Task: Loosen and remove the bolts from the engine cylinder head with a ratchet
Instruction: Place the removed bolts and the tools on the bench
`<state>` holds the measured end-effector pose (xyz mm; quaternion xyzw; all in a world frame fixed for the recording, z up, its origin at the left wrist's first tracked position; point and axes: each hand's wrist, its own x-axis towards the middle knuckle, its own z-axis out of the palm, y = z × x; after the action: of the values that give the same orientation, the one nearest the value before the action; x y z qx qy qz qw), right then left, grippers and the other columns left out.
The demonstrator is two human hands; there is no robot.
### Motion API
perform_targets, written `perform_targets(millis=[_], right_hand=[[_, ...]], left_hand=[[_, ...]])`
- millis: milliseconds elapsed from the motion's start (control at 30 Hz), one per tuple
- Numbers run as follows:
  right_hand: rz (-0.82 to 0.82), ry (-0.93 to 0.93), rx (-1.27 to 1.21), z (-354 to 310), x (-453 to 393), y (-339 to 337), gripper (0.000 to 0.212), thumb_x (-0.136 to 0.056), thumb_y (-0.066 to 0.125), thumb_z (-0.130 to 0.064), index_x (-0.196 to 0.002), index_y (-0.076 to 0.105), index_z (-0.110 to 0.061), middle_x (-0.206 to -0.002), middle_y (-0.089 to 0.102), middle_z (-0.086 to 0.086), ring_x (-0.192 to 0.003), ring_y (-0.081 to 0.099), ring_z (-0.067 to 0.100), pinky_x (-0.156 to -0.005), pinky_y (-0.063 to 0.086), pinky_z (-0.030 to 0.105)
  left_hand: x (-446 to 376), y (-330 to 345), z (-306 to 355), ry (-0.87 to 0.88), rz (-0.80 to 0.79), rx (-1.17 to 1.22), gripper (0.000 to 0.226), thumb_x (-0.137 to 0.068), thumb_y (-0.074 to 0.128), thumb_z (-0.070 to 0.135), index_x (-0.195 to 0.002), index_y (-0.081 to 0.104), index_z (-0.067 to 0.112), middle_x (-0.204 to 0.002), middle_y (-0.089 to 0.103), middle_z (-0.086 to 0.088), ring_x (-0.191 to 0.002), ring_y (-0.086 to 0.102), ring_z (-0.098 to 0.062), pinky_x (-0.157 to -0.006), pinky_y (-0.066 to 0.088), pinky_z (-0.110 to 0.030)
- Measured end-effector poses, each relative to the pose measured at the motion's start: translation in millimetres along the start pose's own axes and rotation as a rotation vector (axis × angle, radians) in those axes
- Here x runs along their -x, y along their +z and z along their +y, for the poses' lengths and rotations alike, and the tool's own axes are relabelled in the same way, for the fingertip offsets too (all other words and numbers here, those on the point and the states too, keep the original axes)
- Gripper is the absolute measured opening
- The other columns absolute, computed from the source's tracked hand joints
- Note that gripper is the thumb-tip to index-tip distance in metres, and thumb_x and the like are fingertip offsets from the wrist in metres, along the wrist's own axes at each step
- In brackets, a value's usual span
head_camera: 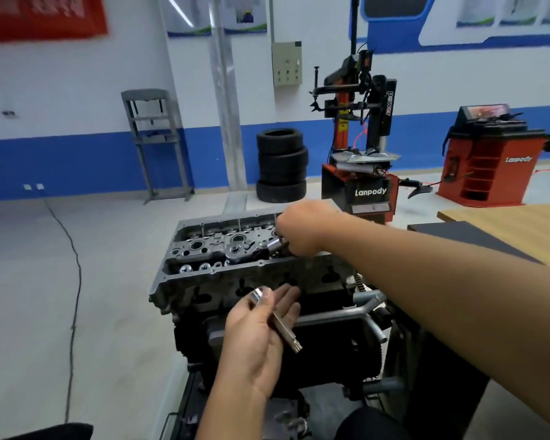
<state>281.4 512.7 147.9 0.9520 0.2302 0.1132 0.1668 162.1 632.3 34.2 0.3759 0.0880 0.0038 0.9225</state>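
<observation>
The right hand [294,230] is gripping the ratchet [254,249] atop the cylinder head [235,274] while the left hand [261,325], just in front of it, is lying loosely open, thumb pinning a long socket bit [278,322], so bolt removal is probably only beginning.

One head-worn wide-angle view, looking forward and slightly down from just behind the person's outstretched arms. Engine cylinder head [235,249] sits close, centre frame, at arm's reach. Far wall, tyre stack [281,165] and floor fill the upper half, edges bowed.
</observation>
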Motion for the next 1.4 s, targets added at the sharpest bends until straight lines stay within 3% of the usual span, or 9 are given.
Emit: perform_targets(millis=[133,233,367,567,833,1000,1200,1300,1400], right_hand=[[0.15,0.074,-0.017,11,27,-20,0.014,-0.093,0.061,-0.026,-0.081,0.056,-0.023,-0.068,0.043,-0.005,-0.059,0.046,0.02,-0.05,0.03,0.028],[0.165,0.238,-0.435,35,65,-35,0.032,-0.096,0.065,-0.04,-0.074,0.054,-0.02,-0.072,0.058,-0.003,-0.074,0.063,0.023,-0.054,0.041,0.031],[0.219,0.429,-1.233,59,149,-28,0.024,-0.096,0.072,-0.027,-0.08,0.066,-0.009,-0.069,0.072,0.003,-0.066,0.073,0.018,-0.061,0.058,0.031],[0.372,0.842,-1.362,102,307,17,0.016,-0.093,0.07,-0.014,-0.081,0.069,-0.003,-0.065,0.064,0.011,-0.064,0.064,0.027,-0.071,0.058,0.048],[0.819,1.322,-1.816,167,550,55,0.023,-0.105,0.057,-0.022,-0.093,0.064,-0.004,-0.06,0.056,0.007,-0.037,0.029,0.007,-0.033,0.022,0.018],[1.25,1.714,-1.758,205,691,77,0.017,-0.107,0.048,-0.019,-0.112,0.054,-0.005,-0.081,0.059,0.011,-0.048,0.043,0.013,-0.044,0.04,0.03],[1.166,1.94,-1.594,210,773,101,0.012,-0.106,0.049,-0.008,-0.105,0.052,0.003,-0.103,0.064,0.03,-0.077,0.066,0.032,-0.054,0.057,0.039],[1.16,1.96,-1.535,211,785,115,0.003,-0.104,0.05,0.0,-0.105,0.053,-0.002,-0.109,0.062,0.034,-0.08,0.07,0.039,-0.063,0.061,0.047],[1.143,1.983,-1.456,218,791,127,0.029,-0.102,0.055,-0.001,-0.13,0.052,0.002,-0.097,0.062,0.025,-0.074,0.071,0.038,-0.074,0.062,0.055]], left_hand=[[-1,34,6,0.072,0.011,-0.015,0.015,-0.11,0.045,0.007,-0.105,0.057,0.0,-0.116,0.07,-0.03,-0.096,0.078,-0.031,-0.091,0.056,-0.045],[1,73,8,0.106,-0.053,-0.068,0.014,-0.11,0.044,0.009,-0.107,0.058,0.004,-0.12,0.07,-0.026,-0.101,0.074,-0.029,-0.099,0.055,-0.051],[18,134,-10,0.018,-0.312,-0.229,0.019,-0.11,0.047,0.02,-0.107,0.062,0.01,-0.091,0.079,-0.009,-0.07,0.076,-0.023,-0.056,0.061,-0.052],[78,228,-111,-0.405,-0.586,-0.483,0.034,-0.11,0.045,0.027,-0.101,0.071,0.007,-0.063,0.068,-0.007,-0.051,0.06,-0.023,-0.056,0.057,-0.037],[186,329,-284,-0.637,-0.843,-0.723,0.017,-0.106,0.052,0.012,-0.102,0.063,-0.001,-0.084,0.075,-0.015,-0.074,0.076,-0.027,-0.057,0.061,-0.036],[275,373,-373,-0.615,-1.131,-1.027,0.021,-0.101,0.061,0.008,-0.117,0.056,-0.004,-0.091,0.074,-0.022,-0.078,0.079,-0.032,-0.065,0.064,-0.043],[352,418,-467,-0.556,-1.265,-1.294,0.018,-0.094,0.07,-0.001,-0.102,0.055,-0.007,-0.085,0.071,-0.026,-0.067,0.073,-0.032,-0.054,0.061,-0.038],[364,433,-504,-0.449,-1.272,-1.422,0.027,-0.089,0.077,0.001,-0.106,0.058,-0.01,-0.099,0.071,-0.028,-0.089,0.074,-0.041,-0.077,0.063,-0.05],[360,445,-531,-0.228,-1.295,-1.558,0.026,-0.093,0.074,0.014,-0.106,0.06,-0.004,-0.089,0.062,-0.017,-0.078,0.065,-0.029,-0.055,0.053,-0.031]])
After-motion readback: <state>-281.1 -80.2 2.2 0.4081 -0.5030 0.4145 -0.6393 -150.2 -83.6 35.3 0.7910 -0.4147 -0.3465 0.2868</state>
